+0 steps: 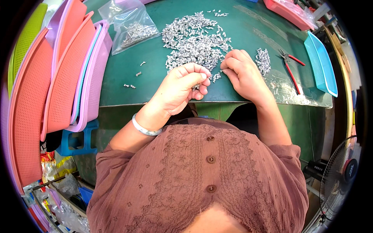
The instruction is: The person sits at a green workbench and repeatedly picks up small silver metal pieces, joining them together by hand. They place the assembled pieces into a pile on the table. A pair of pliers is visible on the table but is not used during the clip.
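Observation:
A heap of small silvery metal pieces [196,40] is spread over the green table in front of me. At its near edge my left hand [182,83] is curled, with several small metal pieces showing in its fingers; a pale bangle [145,126] circles that wrist. My right hand [244,75] is at the heap's right side, thumb and fingertips pinched together; whatever is between them is too small to make out. To the right of this hand lies a smaller pile of metal pieces [263,62]. A few stray pieces [138,73] are scattered left of my left hand.
Nested pink and purple plastic baskets [64,75] stand at the left. A clear bag of metal pieces [136,33] lies at the back left. Red-handled pliers [290,70] and a blue basket [320,64] are on the right. Below right is a fan [340,174].

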A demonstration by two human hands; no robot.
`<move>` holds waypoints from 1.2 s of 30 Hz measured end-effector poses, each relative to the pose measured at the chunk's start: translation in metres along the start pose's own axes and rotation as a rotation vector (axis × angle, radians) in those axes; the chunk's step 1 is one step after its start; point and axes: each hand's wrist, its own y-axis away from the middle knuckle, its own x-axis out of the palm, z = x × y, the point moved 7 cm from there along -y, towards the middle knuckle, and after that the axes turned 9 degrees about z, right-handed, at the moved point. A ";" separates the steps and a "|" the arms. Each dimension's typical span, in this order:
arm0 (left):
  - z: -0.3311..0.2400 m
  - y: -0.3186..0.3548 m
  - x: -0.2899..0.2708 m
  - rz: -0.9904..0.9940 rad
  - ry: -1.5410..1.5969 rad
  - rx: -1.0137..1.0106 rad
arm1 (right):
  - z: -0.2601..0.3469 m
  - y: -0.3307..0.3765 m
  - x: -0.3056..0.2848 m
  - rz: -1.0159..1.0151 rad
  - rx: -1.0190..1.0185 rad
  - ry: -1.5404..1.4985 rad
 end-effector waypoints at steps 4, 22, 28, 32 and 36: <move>0.001 -0.001 0.002 -0.013 -0.017 -0.015 | 0.003 0.004 -0.006 -0.052 0.031 -0.106; -0.001 -0.006 0.012 0.012 -0.078 0.013 | 0.025 0.015 -0.006 -0.182 0.067 -0.396; -0.003 -0.007 0.010 -0.014 -0.154 0.064 | 0.015 0.020 -0.004 -0.163 0.128 -0.489; -0.006 -0.005 0.012 -0.055 -0.265 0.119 | 0.017 0.021 -0.001 -0.099 0.176 -0.543; -0.009 -0.003 0.014 -0.085 -0.341 0.154 | 0.019 0.021 -0.001 -0.117 0.165 -0.524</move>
